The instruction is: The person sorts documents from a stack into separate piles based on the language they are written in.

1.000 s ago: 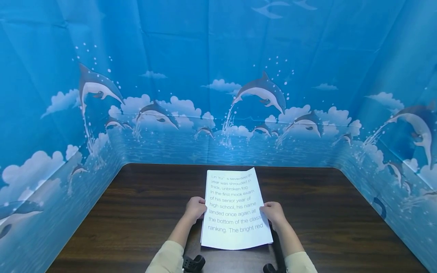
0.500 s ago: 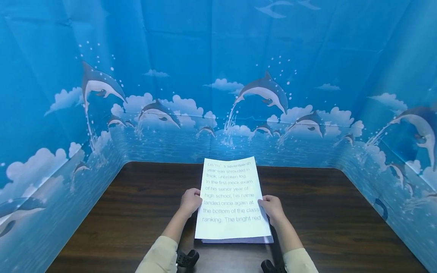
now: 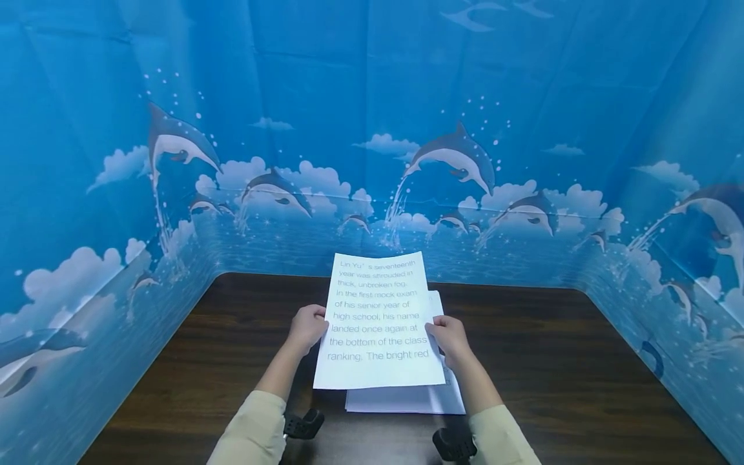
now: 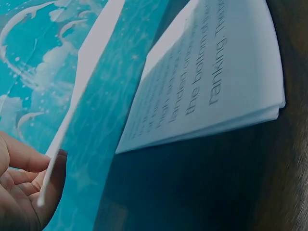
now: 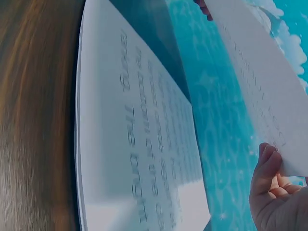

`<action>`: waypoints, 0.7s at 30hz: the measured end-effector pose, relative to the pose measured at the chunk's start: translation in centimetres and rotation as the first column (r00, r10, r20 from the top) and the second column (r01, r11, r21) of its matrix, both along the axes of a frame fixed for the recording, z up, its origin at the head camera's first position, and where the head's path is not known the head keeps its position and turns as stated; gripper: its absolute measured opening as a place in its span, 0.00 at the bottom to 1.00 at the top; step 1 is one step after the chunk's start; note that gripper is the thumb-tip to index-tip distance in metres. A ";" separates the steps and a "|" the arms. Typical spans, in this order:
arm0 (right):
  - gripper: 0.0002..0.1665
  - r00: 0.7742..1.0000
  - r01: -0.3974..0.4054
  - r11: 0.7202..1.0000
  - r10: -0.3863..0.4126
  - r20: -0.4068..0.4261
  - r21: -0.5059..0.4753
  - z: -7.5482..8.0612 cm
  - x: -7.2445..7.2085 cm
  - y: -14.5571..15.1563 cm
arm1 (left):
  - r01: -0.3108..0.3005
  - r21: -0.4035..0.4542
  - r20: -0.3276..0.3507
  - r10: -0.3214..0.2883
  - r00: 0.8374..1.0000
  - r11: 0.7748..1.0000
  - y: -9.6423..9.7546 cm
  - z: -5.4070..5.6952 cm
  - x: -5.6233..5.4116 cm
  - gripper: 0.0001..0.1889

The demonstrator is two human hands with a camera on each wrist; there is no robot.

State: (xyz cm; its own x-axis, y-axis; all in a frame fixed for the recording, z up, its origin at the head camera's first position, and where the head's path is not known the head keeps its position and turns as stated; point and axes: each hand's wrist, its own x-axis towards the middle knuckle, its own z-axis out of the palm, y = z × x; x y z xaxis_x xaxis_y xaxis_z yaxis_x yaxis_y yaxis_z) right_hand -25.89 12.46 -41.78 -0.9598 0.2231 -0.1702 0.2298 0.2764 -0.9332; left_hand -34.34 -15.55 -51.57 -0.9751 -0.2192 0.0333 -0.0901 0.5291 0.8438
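Observation:
A printed sheet of paper (image 3: 376, 310) is held up by both hands in the head view, its text facing the person. My left hand (image 3: 306, 327) pinches its left edge between thumb and fingers. The right edge is pinched by my right hand (image 3: 452, 338). Below lies a stack of paper (image 3: 401, 402) on the dark table, partly hidden by the raised sheet. Both wrist views show a gap between sheet and stack. In the right wrist view, the stack's top page (image 5: 139, 120) carries printed text too.
The wood-grain table (image 3: 552, 374) extends on both sides of the paper. A blue curtain (image 3: 290, 129) with dolphins and clouds surrounds its back and sides. Black wrist straps (image 3: 304, 425) show near the sleeves.
The hands have lifted the top sheet off the stack and moved it up and to the left. More of the stack below now shows.

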 end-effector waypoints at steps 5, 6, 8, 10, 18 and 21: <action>0.05 1.000 -0.015 1.000 0.015 -0.016 0.003 0.2 -0.2 -1.9 | -0.028 -0.017 0.010 0.028 1.000 0.999 -2.4 0.2 -0.2 0.09; 0.05 1.000 -0.024 1.000 0.024 -0.019 0.002 0.3 -0.2 -2.3 | -0.034 -0.023 0.009 0.034 0.999 0.999 -3.0 0.3 -0.2 0.09; 0.04 0.999 -0.044 0.999 0.044 -0.027 -0.002 0.5 -0.2 -3.2 | -0.040 -0.034 0.006 0.040 0.999 0.999 -4.2 0.4 -0.2 0.09; 0.04 0.997 -0.068 0.998 0.068 -0.039 -0.004 0.6 -0.1 -4.1 | -0.042 -0.047 0.003 0.042 0.999 0.998 -5.5 0.5 -0.2 0.09; 0.05 0.982 -0.169 0.986 0.168 -0.080 0.002 1.2 0.5 -7.5 | -0.016 -0.098 0.032 0.019 0.999 0.995 -9.7 1.9 2.0 0.12; 0.02 0.970 -0.227 0.974 0.227 -0.091 0.007 1.2 0.8 -8.6 | -0.011 -0.114 0.054 0.017 0.998 0.993 -10.5 3.7 4.0 0.14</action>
State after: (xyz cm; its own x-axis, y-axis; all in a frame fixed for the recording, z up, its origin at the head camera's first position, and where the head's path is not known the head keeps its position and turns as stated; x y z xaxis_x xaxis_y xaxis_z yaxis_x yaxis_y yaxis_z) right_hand -25.14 3.85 -40.57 -0.9967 -0.0026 -0.0811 0.0764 0.3082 -0.9483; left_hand -30.29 -26.07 -47.87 -0.9730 -0.2308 0.0053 -0.1427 0.6192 0.7721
